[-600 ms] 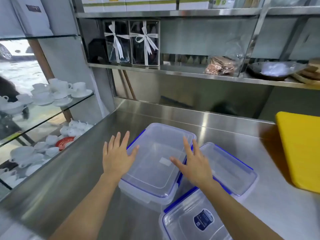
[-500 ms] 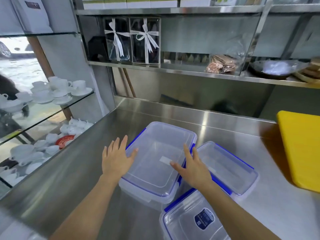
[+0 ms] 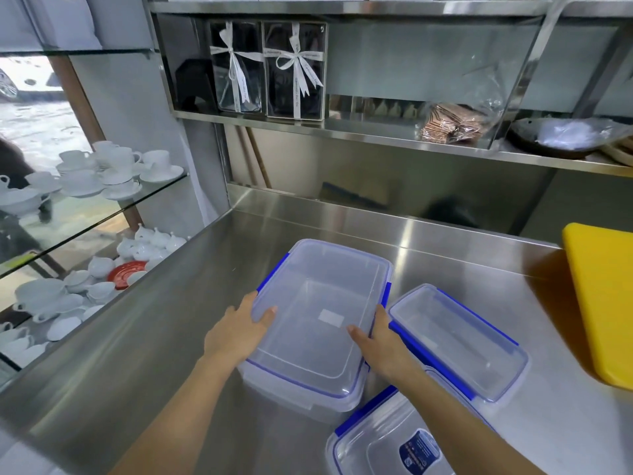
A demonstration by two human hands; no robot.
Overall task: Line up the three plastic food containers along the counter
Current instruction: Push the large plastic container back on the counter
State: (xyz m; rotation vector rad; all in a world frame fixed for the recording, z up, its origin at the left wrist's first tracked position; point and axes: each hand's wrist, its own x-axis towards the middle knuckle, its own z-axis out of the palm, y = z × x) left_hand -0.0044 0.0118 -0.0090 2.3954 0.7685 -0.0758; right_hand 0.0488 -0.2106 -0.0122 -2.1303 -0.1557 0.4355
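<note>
Steel counter (image 3: 144, 337), steel wall shelf (image 3: 342, 130), glass shelves (image 3: 102, 204) left.

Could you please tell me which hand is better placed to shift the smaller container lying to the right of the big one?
The right hand: it grips the large clear blue-clipped container on the side facing the smaller clear container.

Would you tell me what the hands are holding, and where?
The large container, lid on: left hand on its left long side, right hand on its right, thumbs over the lid's edge.
</note>
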